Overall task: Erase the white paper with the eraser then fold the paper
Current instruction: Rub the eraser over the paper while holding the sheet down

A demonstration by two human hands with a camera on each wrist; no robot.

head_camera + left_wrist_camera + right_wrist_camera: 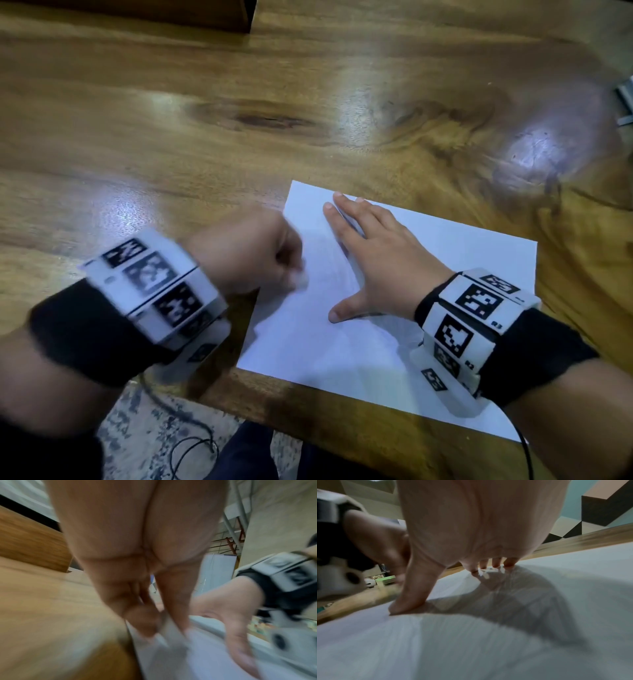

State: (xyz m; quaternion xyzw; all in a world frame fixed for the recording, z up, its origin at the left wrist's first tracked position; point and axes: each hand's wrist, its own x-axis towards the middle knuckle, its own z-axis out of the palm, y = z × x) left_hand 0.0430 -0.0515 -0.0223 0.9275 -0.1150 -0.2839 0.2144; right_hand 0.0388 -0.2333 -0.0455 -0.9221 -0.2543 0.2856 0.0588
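Observation:
A white sheet of paper (428,325) lies flat on the wooden table (239,120), near its front edge. My right hand (370,253) presses on the paper with fingers spread and straight; in the right wrist view its thumb and fingertips (494,564) touch the paper (471,642). My left hand (260,257) is curled into a fist at the sheet's left edge and pinches a small white eraser (299,278), which touches the paper. In the left wrist view the eraser (169,630) sits between thumb and fingers, blurred by motion.
A wooden box or block (154,13) stands at the table's far left edge. A grey object (625,99) sits at the right edge. Cables (185,442) lie on the patterned floor below the table's front edge.

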